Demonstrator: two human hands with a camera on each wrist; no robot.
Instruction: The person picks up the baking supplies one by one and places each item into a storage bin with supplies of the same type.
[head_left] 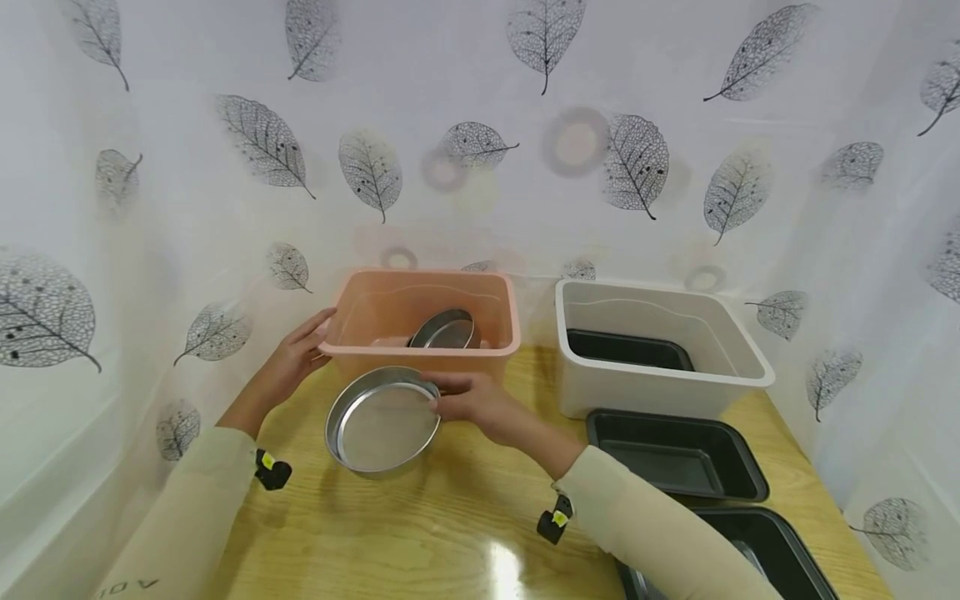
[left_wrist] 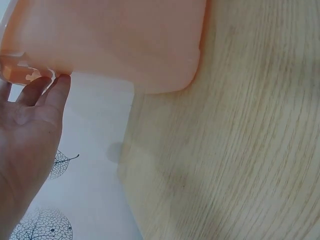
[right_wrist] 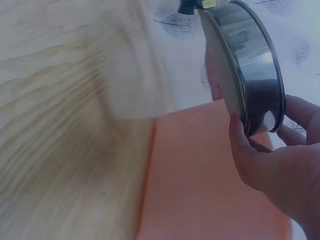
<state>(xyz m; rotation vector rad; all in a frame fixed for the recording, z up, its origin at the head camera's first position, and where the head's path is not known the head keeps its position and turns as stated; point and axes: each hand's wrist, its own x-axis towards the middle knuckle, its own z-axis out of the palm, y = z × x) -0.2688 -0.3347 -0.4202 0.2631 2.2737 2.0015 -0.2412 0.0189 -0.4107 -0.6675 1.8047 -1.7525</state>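
My right hand (head_left: 476, 402) pinches the rim of a round metal cake pan (head_left: 384, 427), thumb on one side and fingers on the other. The pan is tilted above the table, just in front of the orange plastic bin (head_left: 420, 363); its shiny side wall (right_wrist: 257, 65) shows in the right wrist view. With fairly straight fingers my left hand (head_left: 288, 367) touches the bin's left rim; in the left wrist view its fingertips (left_wrist: 62, 82) meet the lip. Inside that bin another round metal pan (head_left: 450, 329) leans, its lower part hidden by the front wall.
A white plastic bin (head_left: 637, 387) stands to the right with a dark loaf pan (head_left: 630, 348) inside. Before it lie two more dark pans (head_left: 678, 454), the nearer (head_left: 765, 542) partly under my right sleeve. A leaf-patterned curtain (head_left: 480, 225) surrounds the wooden table (head_left: 420, 533).
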